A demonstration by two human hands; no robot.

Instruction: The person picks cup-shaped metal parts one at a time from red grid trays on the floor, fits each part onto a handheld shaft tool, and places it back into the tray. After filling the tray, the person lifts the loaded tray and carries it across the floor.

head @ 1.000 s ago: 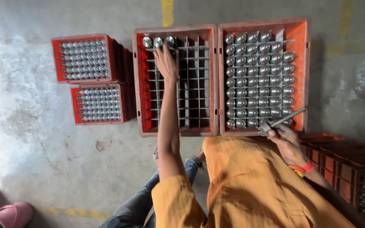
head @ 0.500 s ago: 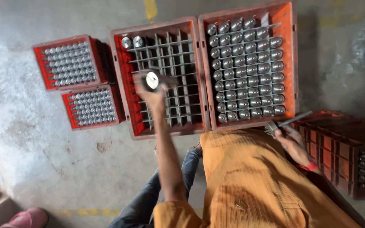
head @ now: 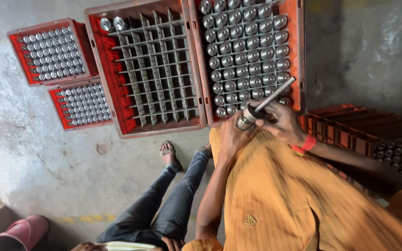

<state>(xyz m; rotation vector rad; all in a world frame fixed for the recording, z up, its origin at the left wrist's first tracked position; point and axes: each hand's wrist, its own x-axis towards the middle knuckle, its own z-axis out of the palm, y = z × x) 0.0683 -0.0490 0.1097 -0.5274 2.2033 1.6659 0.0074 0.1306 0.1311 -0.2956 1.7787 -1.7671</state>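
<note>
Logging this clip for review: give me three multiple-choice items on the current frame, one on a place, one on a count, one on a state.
1. Where do the two hands meet?
A. Over the small left crates
B. At the near edge of the full crate
C. Above the pink object

2. How many metal parts sit in the divided crate?
A. Two
B. Ten
C. None

3. The right hand is:
A. Open and idle
B. Flat on the floor
C. Closed on a tool

Answers: 1 B, the left hand and right hand join by the full crate. 2 A, only two parts fill the divided crate. 3 C, its fingers wrap the rod tool.
</note>
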